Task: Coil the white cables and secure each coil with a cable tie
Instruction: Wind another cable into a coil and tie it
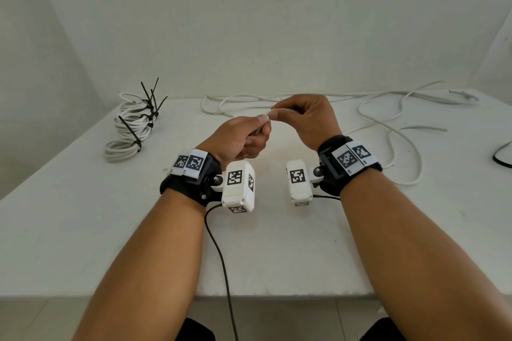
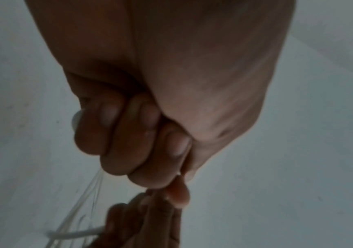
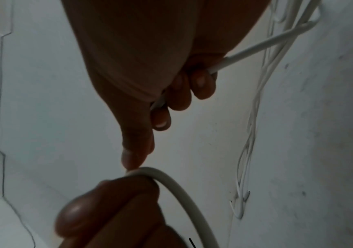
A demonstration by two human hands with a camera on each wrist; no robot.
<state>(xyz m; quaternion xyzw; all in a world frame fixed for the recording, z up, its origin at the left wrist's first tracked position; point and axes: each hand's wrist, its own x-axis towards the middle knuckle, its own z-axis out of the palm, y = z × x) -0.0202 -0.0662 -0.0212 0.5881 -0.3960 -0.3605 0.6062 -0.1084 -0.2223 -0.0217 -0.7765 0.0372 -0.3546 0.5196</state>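
Above the middle of the white table [image 1: 83, 230], both hands hold one white cable [image 1: 267, 117]. My left hand [image 1: 261, 126] grips it in a fist, thumb on top. My right hand [image 1: 277, 113] pinches the same cable just beside the left thumb. In the right wrist view the cable [image 3: 171, 182] arcs over the left thumb [image 3: 75, 211], passes under the right hand's curled fingers [image 3: 201, 83] and leaves toward the table. In the left wrist view the left fingers [image 2: 141, 151] are curled tight, with a white bit of cable [image 2: 75, 118] showing beside them.
Several finished coils [image 1: 130, 133] bound with black cable ties [image 1: 151, 102] lie stacked at the far left. Loose white cable [image 1: 388, 122] sprawls across the back and right of the table. A black lead [image 1: 501, 159] curves in at the right edge. The wall stands close behind.
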